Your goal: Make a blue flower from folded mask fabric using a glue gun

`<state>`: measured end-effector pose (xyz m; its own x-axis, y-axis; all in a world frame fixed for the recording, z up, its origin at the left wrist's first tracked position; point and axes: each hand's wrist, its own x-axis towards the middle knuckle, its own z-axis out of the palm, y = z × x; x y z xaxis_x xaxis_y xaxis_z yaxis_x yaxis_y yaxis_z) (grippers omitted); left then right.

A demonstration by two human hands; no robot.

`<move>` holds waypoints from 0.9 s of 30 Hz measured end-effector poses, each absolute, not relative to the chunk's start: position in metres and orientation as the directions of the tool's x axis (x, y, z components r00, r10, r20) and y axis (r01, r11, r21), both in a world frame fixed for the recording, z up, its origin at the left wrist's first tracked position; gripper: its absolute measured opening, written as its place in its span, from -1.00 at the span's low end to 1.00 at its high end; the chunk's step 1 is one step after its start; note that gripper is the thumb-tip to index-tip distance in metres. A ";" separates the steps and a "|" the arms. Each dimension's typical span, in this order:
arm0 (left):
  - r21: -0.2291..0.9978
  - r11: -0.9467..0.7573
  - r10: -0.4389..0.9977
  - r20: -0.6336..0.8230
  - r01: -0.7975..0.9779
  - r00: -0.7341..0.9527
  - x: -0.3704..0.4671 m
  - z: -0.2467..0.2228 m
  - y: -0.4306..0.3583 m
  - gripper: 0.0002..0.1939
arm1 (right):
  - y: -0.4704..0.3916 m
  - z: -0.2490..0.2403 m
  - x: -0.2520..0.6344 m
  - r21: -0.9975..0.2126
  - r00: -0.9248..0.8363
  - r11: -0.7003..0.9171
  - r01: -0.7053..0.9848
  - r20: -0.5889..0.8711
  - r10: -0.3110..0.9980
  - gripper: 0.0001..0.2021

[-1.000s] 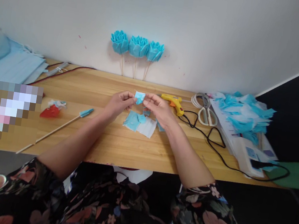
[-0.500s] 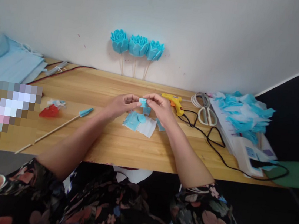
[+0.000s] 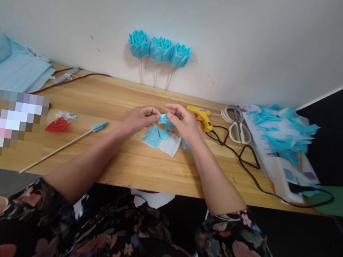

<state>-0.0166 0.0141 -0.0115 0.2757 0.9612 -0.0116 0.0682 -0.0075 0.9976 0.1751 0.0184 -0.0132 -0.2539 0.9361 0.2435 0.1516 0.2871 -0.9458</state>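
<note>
A small piece of light-blue fabric (image 3: 163, 119) is pinched between both my hands, just above the table. My left hand (image 3: 141, 118) grips its left side with thumb and fingers. On its right side, my right hand (image 3: 182, 122) holds it the same way, the fingertips partly covering it. Below the hands lie several cut squares, a blue fabric square (image 3: 151, 137) and a white one (image 3: 170, 144) among them. Left of my left forearm rests a thin wooden stick (image 3: 62, 148) with a rolled blue fabric tip (image 3: 99, 127).
Three blue fabric flowers (image 3: 160, 49) on sticks lean against the wall. A yellow glue gun (image 3: 201, 116), scissors (image 3: 240, 132) and a black cord (image 3: 259, 184) lie to the right, near heaped blue and white strips (image 3: 284, 128). Face masks (image 3: 16, 68) and red scraps (image 3: 58, 125) are left.
The fabric piece between my fingers has been turned or creased and now looks narrower and tilted. My right fingers have shifted slightly on it; the camera view has moved a little.
</note>
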 end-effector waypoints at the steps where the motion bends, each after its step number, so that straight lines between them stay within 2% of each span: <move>1: 0.998 -0.005 0.965 -0.011 0.059 0.262 -0.016 -0.011 0.014 -0.78 | 0.018 -0.013 0.175 -0.948 -0.244 0.284 0.146 0.244 0.939 -0.70; 10: 1.000 -0.014 0.984 0.014 0.000 0.180 -0.016 -0.011 0.014 -0.84 | 0.020 -0.015 0.176 -0.961 -0.272 0.246 0.126 0.205 0.940 -0.64; 17: 1.000 0.026 0.984 -0.026 -0.001 0.176 -0.014 -0.011 0.014 -0.68 | 0.021 -0.017 0.176 -0.951 -0.266 0.261 0.163 0.212 0.940 -0.64; 27: 0.995 -0.046 0.973 0.026 0.083 0.229 -0.015 -0.010 0.013 -0.69 | 0.020 -0.018 0.174 -0.934 -0.287 0.285 0.214 0.218 0.933 -0.66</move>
<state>-0.0148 0.0127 -0.0105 0.2290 0.9731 0.0264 0.0828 -0.0465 0.9955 0.1744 0.0198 -0.0180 -0.2869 0.9328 0.2183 0.2142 0.2846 -0.9344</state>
